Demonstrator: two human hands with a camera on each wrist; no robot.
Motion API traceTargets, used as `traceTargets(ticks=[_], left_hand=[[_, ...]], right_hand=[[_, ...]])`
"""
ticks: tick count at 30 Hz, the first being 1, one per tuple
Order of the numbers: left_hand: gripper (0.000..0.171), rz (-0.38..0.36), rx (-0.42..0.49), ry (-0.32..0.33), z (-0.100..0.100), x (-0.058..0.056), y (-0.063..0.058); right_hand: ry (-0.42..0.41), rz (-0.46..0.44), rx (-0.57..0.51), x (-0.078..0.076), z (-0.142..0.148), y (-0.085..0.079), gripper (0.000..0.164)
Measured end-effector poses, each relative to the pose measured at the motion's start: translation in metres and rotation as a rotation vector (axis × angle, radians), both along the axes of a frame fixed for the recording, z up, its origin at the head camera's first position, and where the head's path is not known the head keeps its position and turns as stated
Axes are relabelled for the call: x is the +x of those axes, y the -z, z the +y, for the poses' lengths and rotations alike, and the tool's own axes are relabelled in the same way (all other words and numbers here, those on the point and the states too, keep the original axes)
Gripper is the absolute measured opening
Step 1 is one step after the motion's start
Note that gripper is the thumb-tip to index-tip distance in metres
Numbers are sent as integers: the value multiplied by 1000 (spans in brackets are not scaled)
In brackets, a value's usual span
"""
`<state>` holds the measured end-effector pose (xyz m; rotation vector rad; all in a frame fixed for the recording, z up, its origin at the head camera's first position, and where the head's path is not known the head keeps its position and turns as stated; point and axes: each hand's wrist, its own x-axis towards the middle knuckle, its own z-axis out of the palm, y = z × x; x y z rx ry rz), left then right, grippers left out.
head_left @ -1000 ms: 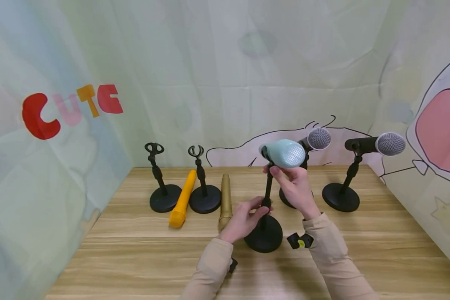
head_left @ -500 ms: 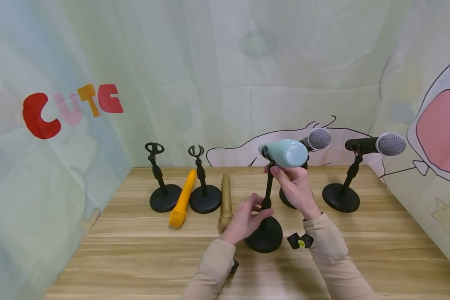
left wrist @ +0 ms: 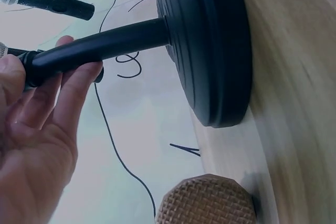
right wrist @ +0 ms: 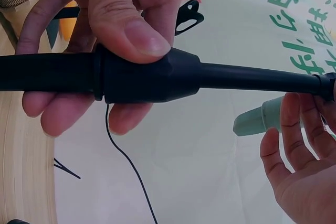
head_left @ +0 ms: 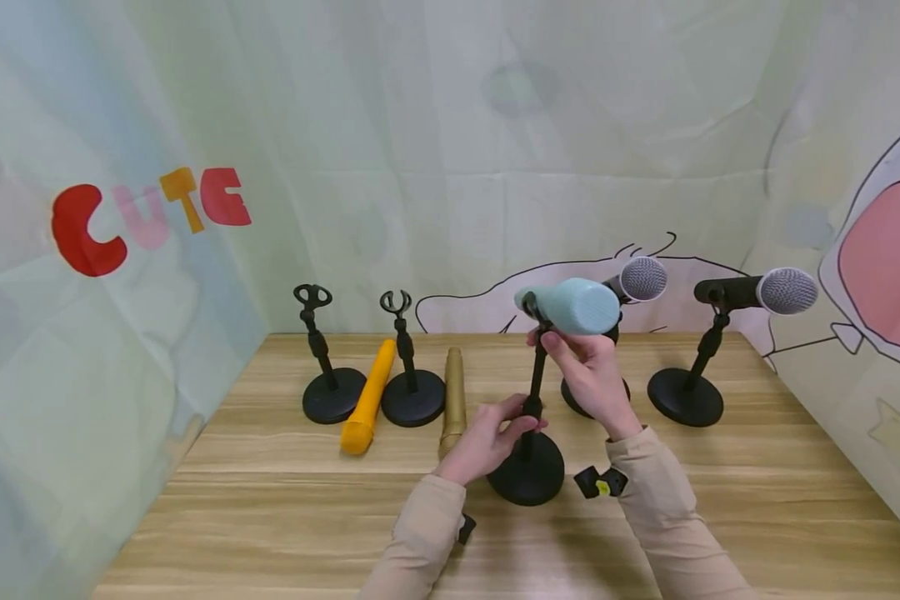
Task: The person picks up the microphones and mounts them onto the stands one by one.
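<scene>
A black desk microphone stand (head_left: 537, 375) is upright on the table, with a light blue microphone (head_left: 573, 305) lying in its clip. My left hand (head_left: 487, 437) grips the collar low on the pole, just above the round base (head_left: 527, 475). The left wrist view shows its fingers behind the pole (left wrist: 105, 45). In the right wrist view the left thumb presses on the thick collar (right wrist: 152, 80). Higher up, my right hand (head_left: 591, 371) pinches the top of the pole just under the clip; its fingers (right wrist: 291, 129) are partly cut off in the right wrist view.
To the left stand two black stands (head_left: 332, 392) (head_left: 412, 396) with bare clips. An orange microphone (head_left: 367, 400) and a gold microphone (head_left: 453, 396) lie on the wooden table (head_left: 270, 517). Behind and right, two stands bear black microphones with silver heads (head_left: 642, 278) (head_left: 787, 291).
The left thumb lifted off the collar half a second ago and now lies on it again. The blue microphone's head has swung slightly right. The right hand stays in place.
</scene>
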<state>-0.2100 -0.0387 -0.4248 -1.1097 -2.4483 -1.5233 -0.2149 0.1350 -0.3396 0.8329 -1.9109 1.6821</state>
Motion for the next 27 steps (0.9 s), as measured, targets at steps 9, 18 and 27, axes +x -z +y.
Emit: traceTargets(ticks=[9, 18, 27], left_hand=[[27, 1, -15, 9, -2, -1, 1], [25, 13, -7, 23, -2, -2, 1], [25, 1, -13, 30, -3, -3, 1]], right_hand=[[7, -14, 12, -1, -1, 0, 18], [-54, -64, -15, 0, 1, 3, 23], [-38, -120, 15, 2, 4, 7, 27]])
